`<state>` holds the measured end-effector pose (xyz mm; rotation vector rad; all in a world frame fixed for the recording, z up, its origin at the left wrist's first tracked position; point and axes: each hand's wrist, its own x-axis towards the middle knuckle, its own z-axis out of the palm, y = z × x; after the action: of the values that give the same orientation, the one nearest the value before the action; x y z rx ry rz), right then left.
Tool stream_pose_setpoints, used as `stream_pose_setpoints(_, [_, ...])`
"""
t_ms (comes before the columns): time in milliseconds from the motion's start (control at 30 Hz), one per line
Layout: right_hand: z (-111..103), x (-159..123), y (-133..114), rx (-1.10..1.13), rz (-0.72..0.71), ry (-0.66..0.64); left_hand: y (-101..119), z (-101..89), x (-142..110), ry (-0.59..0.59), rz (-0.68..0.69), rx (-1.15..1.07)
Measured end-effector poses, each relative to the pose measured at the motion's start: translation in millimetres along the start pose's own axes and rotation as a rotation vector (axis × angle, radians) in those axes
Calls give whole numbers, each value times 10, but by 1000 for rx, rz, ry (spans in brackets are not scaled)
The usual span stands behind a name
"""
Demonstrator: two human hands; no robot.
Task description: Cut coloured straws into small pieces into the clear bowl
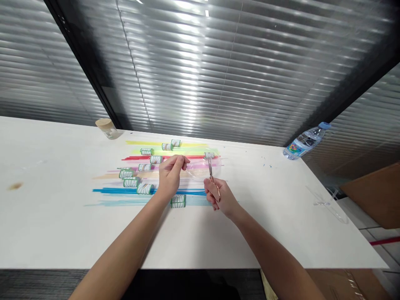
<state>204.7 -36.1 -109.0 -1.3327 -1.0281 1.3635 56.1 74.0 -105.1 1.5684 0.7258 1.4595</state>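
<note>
White table [62, 166] before grey blinds [193, 62]

Rose-gold scissors [211, 178] pointing to twelve o'clock; faint clear loop [194, 174] curving around their ten o'clock; coloured strips [116, 191] lying flat in labelled bundles, running nine-to-three.

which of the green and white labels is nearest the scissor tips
The rightmost label, right by the tips of the scissors in the right hand; all the others lie farther left.
</note>
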Motion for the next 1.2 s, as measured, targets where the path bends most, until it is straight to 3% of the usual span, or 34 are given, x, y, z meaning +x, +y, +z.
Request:
stream_pose_setpoints(267, [0, 1, -7, 1, -3, 10, 14, 7, 11, 4, -22, -19])
stream_pose_setpoints(567, [-17, 9, 2, -6, -6, 43, -35, 21, 16, -1, -67, -209])
stream_pose_setpoints(1200, [-30, -17, -57, -10, -12, 39, -42, 19, 12, -7, -89, -192])
